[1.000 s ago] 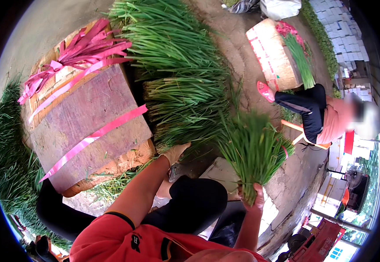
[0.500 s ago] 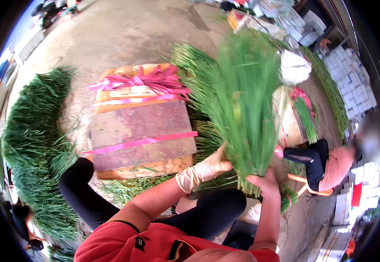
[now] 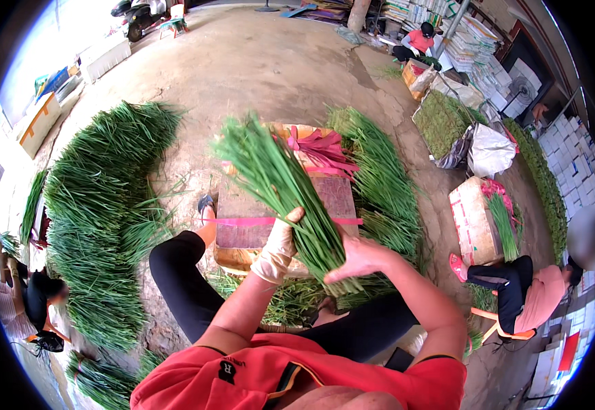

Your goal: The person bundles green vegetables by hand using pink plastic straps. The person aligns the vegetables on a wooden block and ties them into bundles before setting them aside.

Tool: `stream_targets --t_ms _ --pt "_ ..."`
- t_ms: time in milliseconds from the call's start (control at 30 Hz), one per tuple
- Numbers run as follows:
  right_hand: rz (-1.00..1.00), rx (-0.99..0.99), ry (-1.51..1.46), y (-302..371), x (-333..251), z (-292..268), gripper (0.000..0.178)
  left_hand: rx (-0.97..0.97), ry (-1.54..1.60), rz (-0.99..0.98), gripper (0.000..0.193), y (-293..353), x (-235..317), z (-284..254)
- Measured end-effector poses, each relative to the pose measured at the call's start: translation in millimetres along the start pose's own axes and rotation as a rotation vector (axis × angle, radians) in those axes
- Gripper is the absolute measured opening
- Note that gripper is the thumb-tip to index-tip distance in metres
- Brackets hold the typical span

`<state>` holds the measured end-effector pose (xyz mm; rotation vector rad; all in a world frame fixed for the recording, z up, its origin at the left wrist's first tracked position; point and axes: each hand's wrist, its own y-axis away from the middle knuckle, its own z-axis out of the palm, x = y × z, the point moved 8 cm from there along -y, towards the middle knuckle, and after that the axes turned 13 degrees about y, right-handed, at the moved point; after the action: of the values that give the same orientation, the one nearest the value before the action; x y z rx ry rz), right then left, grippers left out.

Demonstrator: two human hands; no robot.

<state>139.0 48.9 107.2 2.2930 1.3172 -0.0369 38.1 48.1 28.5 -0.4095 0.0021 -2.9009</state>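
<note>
A thick bunch of green chives is held slantwise above a stained board, its leafy tips pointing to the far left. My left hand, in a pale glove, is closed around the left side of the bunch, thumb on top. At the cut stem ends, my bare right hand grips from the right; its fingertips are partly hidden under the stems. Beneath lies the board on a tan box, with a pink ribbon laid across it. More pink ribbons are heaped at the box's far end.
Long piles of loose chives lie on the left and just right of the box. Chive scraps litter the ground between my legs. A person sits at the right near another box; others work at far right and far left.
The bunch has swung left and tilted, from upright at the right to slanting over the board. Both hands moved left with it, still holding. The view has shifted, showing more of the floor ahead.
</note>
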Motion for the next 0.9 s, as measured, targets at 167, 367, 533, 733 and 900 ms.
stream_targets --t_ms 167,367,533,733,900 --pt "-0.227 0.46 -0.501 -46 -4 -24 0.091 -0.046 -0.612 0.315 0.062 -5 34 49" --pt "-0.356 0.894 -0.619 -44 7 -73 0.078 -0.271 -0.882 0.39 0.072 -47 58 86" --pt "-0.15 0.768 -0.301 -78 24 -34 0.058 -0.363 -0.871 0.12 0.076 -69 43 30" --pt "-0.249 0.725 -0.668 -88 27 -33 0.05 -0.436 -0.943 0.093 0.076 -63 43 58" --pt "-0.297 0.932 -0.544 -98 51 -42 0.04 -0.423 -0.96 0.098 0.069 -77 39 69"
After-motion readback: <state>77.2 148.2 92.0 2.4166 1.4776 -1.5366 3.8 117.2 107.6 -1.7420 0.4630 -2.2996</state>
